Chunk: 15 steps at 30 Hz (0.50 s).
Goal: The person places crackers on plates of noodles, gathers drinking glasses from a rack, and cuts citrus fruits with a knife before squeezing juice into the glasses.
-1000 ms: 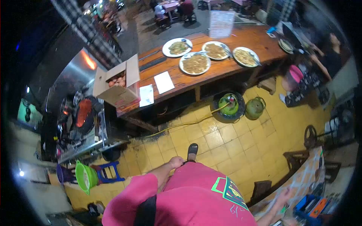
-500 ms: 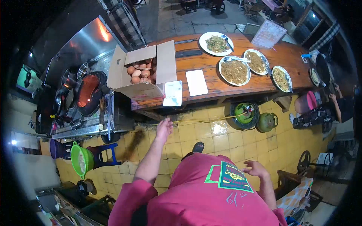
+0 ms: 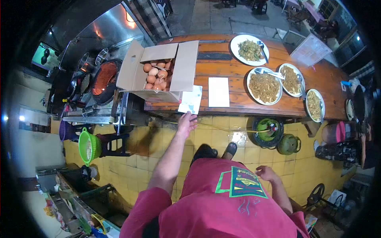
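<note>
In the head view, the left hand (image 3: pixel 187 123) has its fingers loosely spread at the lower edge of a marked sheet (image 3: pixel 191 99), which lies at twelve o'clock from it on the counter (image 3: pixel 214 69); whether they touch cannot be told. The cardboard box (image 3: pixel 158 95) of eggs (image 3: pixel 162 74) crowds that sheet from eleven o'clock; were its corner resting on the paper, a tug could tear it or jog the eggs. A blank sheet (image 3: pixel 218 92) lies between one and two o'clock, plates (image 3: pixel 251 93) of food at two. The right hand (image 3: pixel 266 173), half-curled and bare, hangs at four. A yellow hose (image 3: pixel 214 126) crosses the floor at three, a possible trip.
</note>
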Tool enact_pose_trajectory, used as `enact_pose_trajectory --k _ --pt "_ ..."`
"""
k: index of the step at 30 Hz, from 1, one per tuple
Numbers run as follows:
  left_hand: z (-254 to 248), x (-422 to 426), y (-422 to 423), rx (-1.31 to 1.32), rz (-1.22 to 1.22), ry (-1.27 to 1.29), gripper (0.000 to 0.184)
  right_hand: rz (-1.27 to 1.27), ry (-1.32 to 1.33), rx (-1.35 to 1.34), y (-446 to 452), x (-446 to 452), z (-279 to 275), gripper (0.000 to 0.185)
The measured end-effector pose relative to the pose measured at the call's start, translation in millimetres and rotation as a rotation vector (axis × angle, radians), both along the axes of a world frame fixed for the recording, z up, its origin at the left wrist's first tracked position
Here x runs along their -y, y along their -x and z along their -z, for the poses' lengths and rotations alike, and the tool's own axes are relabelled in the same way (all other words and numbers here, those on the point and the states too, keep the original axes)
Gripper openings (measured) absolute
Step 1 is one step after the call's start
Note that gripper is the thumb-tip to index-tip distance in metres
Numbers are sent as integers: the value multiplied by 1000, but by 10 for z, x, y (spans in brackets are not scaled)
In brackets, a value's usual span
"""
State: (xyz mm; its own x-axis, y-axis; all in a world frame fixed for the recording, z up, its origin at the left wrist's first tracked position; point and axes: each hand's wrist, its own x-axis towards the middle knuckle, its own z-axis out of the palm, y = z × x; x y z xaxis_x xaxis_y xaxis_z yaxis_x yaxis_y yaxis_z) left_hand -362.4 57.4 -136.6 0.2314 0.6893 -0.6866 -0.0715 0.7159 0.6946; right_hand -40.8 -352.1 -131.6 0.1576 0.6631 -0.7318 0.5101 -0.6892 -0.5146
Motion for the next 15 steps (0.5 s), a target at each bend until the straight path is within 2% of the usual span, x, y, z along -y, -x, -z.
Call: enact_pose_trajectory --k 2,5,6,7,8,9,10,11,12,13,14,15 --pt "44 25 55 -21 16 20 39 -72 30 56 -61 112 32 39" --pt "84 -48 -25 3 60 6 41 372 128 13 -235 101 -196 36" --pt "121 23 30 4 94 -1 41 499 60 -49 -249 191 -118 32" --pt "170 92 105 5 132 -9 42 506 68 -50 -215 288 -92 32" --pt "374 158 173 45 149 2 40 651 95 -57 -170 351 -67 31" --pt "354 280 212 -24 174 58 38 799 116 -60 -130 407 -52 31" --pt "508 372 338 10 254 129 34 861 154 -69 -77 545 101 28" --pt "609 452 446 -77 429 114 33 934 137 -69 48 701 210 26" --pt "761 562 595 -166 603 98 33 967 209 -51 256 671 136 23" --pt "1204 761 833 -71 697 -139 33 912 250 -97 435 642 92 22" --pt "1164 844 1009 -198 897 -346 33 772 277 -102 616 571 27 23" --pt "1174 838 1111 -192 911 -335 33 634 302 -112 792 528 -10 24"
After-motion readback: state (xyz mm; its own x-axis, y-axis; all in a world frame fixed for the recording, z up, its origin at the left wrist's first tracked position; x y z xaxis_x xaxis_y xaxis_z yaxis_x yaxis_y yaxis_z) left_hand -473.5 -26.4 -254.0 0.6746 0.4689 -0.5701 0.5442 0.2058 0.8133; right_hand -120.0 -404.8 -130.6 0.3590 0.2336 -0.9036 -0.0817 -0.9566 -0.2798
